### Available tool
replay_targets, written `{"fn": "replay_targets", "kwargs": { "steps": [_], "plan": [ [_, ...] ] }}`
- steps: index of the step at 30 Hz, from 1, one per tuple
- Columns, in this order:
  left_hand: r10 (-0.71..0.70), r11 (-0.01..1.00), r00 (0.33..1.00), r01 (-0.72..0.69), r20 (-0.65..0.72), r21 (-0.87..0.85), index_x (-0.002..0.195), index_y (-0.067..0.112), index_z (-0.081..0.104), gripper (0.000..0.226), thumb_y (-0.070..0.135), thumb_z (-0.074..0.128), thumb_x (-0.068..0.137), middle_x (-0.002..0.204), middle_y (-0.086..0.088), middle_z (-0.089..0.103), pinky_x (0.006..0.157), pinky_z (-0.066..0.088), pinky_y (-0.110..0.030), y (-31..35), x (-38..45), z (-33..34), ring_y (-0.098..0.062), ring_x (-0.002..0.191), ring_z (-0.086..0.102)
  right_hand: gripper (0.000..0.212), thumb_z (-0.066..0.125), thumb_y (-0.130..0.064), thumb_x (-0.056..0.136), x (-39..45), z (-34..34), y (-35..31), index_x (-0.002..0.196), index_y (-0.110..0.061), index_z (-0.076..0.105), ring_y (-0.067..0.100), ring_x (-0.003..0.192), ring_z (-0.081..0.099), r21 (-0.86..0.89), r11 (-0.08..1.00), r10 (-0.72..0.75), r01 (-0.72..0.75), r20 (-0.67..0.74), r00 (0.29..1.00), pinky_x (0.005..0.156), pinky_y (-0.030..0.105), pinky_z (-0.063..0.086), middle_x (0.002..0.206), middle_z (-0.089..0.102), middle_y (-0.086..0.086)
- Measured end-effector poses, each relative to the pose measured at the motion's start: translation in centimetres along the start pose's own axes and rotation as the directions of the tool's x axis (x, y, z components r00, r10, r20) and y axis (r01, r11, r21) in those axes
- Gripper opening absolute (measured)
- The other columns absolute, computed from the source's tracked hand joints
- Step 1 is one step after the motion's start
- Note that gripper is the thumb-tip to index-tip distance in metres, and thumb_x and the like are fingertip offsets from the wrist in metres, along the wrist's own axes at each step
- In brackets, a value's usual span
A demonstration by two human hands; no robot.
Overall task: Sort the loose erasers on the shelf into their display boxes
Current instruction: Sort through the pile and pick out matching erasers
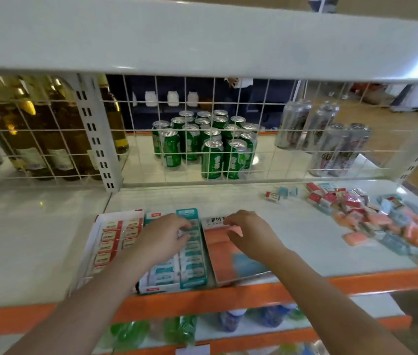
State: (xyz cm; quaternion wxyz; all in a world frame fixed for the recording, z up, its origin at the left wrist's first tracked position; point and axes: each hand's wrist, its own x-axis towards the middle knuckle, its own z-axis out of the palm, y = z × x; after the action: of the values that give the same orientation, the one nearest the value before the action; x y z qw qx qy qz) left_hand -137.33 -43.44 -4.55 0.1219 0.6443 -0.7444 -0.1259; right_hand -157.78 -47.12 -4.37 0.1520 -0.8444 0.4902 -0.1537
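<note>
White shelf (pixel 292 226) w/ orange front edge carries everything; wire grid (pixel 202 129) stands at its back. Behind the grid, L to R: amber bottles (pixel 49 139), a cluster of green cans (pixel 210 147), silver cans (pixel 330 139).

Big heap of loose erasers (pixel 382 221) lies on the shelf's right side, well apart from the boxes: red/white, salmon and pale blue ones mixed, most in clear wrap. One red/white eraser (pixel 272 196) sits alone just left of the heap, nr the grid.

Three display boxes side by side at the front edge, left of centre. Red/white box (pixel 115 237) on the left, two columns of red-banded erasers inside. Teal box (pixel 190 262) in the middle, rows of teal-labelled erasers. Orange box (pixel 228 262) on the right, a salmon layer inside plus a blurry blue patch nr its front; can't tell what that is.

Left hand (pixel 161 239) is over the teal box, fingers (pixel 186 226) curled down, tips touching or pinching an eraser in the back rows; can't tell which. Right hand (pixel 251 234) is over the back of the orange box, fingers curled, pinching a pink eraser (pixel 236 230) btw thumb and fingertips.
</note>
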Motion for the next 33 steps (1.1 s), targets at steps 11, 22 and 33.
{"fn": "replay_targets", "kwargs": {
  "steps": [11,22,33],
  "plan": [
    [0.113,0.964,0.994,-0.109,0.003,-0.243,0.109,0.018,0.066,0.022,0.02,0.056,0.089,0.104,0.001,0.066,0.086,0.045,-0.025,13.2,6.0,3.9,-0.014,0.095,0.059,0.03,0.054,-0.02,0.089,-7.5,-6.5,10.9,0.118,-0.02,0.06,0.015,0.101,0.056,-0.008,0.966,0.258,-0.259,-0.076,0.963,0.081,0.019,0.039,0.111,0.061,0.0],
    [0.148,0.965,0.971,-0.1,0.189,-0.243,0.125,0.016,0.053,0.038,0.025,0.058,0.089,0.122,-0.005,0.056,0.094,0.041,-0.027,23.1,11.2,10.8,-0.02,0.111,0.053,0.036,0.052,-0.019,0.09,-12.8,-10.2,20.7,0.127,-0.016,0.053,0.017,0.116,0.051,-0.027,0.872,0.485,-0.488,-0.081,0.871,0.094,0.026,0.039,0.129,0.054,0.002],
    [0.1,0.983,0.981,-0.072,0.167,-0.166,0.118,0.014,0.059,0.038,0.035,0.06,0.086,0.119,-0.008,0.053,0.094,0.044,-0.034,29.0,14.4,14.8,-0.022,0.109,0.053,0.038,0.052,-0.009,0.088,-12.3,-12.5,26.9,0.125,-0.014,0.055,0.022,0.106,0.057,0.07,0.845,0.534,-0.531,-0.179,0.826,0.084,0.025,0.043,0.129,0.053,0.006]
  ]
}}
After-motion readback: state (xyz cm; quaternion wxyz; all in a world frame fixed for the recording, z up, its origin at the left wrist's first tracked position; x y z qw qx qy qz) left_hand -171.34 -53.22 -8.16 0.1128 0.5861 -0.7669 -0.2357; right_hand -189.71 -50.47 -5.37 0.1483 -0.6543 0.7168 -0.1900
